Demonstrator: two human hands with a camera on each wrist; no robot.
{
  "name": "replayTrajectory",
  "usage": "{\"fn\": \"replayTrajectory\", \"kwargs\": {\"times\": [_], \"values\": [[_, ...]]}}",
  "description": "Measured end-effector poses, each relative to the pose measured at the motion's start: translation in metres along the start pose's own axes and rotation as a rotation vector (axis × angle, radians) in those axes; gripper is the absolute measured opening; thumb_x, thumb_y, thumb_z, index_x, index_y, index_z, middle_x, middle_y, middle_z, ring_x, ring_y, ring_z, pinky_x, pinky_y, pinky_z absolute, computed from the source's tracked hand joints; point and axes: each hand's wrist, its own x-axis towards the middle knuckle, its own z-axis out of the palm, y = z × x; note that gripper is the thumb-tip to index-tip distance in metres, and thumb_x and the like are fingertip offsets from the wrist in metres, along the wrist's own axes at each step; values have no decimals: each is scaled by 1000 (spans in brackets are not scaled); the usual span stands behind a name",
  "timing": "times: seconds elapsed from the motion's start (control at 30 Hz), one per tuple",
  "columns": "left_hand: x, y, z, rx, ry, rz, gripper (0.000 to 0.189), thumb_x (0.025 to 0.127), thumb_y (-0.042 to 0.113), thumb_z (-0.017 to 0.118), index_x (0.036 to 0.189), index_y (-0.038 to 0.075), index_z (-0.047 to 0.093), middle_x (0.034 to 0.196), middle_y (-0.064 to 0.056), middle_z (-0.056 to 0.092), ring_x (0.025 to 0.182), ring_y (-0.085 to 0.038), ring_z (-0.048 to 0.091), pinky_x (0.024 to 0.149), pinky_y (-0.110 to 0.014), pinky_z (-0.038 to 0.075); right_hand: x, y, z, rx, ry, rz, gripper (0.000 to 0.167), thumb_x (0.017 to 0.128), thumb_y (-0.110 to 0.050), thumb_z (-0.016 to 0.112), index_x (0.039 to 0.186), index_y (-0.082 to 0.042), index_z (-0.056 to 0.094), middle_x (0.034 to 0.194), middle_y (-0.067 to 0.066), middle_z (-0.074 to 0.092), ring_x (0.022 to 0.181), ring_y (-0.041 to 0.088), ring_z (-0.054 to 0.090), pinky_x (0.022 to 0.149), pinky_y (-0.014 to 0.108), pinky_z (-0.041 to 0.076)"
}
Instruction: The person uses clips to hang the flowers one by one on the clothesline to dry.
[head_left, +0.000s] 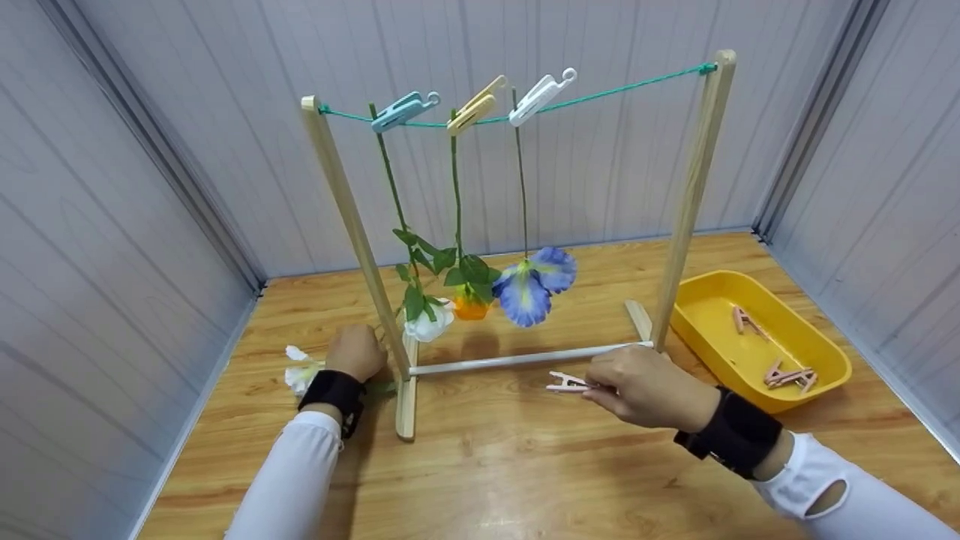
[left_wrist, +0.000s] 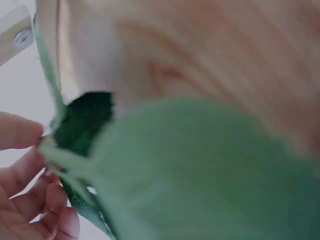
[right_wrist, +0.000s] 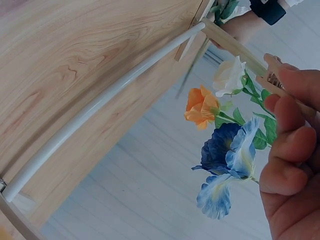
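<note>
My left hand (head_left: 356,352) is low beside the left post of a wooden rack (head_left: 352,225). In the left wrist view, its thumb and fingers pinch a green flower stem (left_wrist: 65,157), and a large leaf (left_wrist: 190,165) fills much of that view. A white flower (head_left: 300,371) shows just left of this hand. Between the thumb and fingers of my right hand (head_left: 637,382) is a pale pink clothespin (head_left: 568,382), held near the rack's white bottom bar (head_left: 525,358). From the green cord (head_left: 622,91) hang a white flower (head_left: 429,322), an orange flower (head_left: 471,306) and a blue flower (head_left: 529,289), heads down.
A blue clothespin (head_left: 405,111), a yellow clothespin (head_left: 474,112) and a white clothespin (head_left: 540,97) grip the stems on the cord. Right of the rack, a yellow tub (head_left: 712,360) holds several pink clothespins (head_left: 789,376). Panel walls (head_left: 165,150) enclose the wooden table (head_left: 480,465).
</note>
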Motion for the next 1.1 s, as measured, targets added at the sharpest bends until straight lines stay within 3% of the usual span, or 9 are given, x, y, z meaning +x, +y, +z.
{"fn": "replayTrajectory", "kwargs": {"times": [0.03,0.13,0.33,0.53,0.7,0.87,1.1], "values": [[-4,11,-13,-24,-4,-27,35,94,5,62,60,7,55,56,-8,50,52,-27,50,55,-43,47,0,0,0,1,1,-1,21,90,-1,85,83,-14,69,70,-5,57,62,2,45,58,17,37],[-2,12,-23,-131,11,-45,39,103,10,57,65,11,50,56,-1,41,50,-19,43,53,-34,37,1,0,0,-8,7,-2,21,90,-2,85,83,-14,69,70,-5,57,63,1,45,58,17,38],[3,10,-41,-290,34,-34,31,113,22,55,86,6,60,68,-3,56,58,-17,52,62,-33,43,1,1,1,-27,16,3,21,90,-2,85,82,-14,69,70,-5,58,63,1,45,58,17,38],[6,6,-52,-472,86,-6,22,113,15,56,106,-2,68,86,-11,71,72,-11,62,69,-26,50,1,4,5,-40,35,-9,23,89,-1,85,81,-14,69,69,-5,59,62,1,46,58,17,37],[5,6,-62,-755,95,-20,28,112,5,51,133,-11,61,96,-15,74,78,-6,69,75,-19,57,0,5,6,-32,39,-9,21,89,0,85,81,-13,70,69,-4,61,62,1,47,57,16,39],[-2,10,-74,-1041,67,-79,30,112,-2,44,140,-12,49,99,-4,67,79,-6,71,80,-21,60,1,3,3,-17,29,0,20,89,0,84,82,-13,71,70,-4,62,62,1,47,57,16,39],[-11,20,-91,-1085,147,-111,38,109,-7,35,145,-8,49,101,-3,61,78,-8,63,76,-21,55,2,2,-4,-22,37,11,22,88,0,85,81,-12,68,70,-3,59,62,1,46,57,16,39]]}}
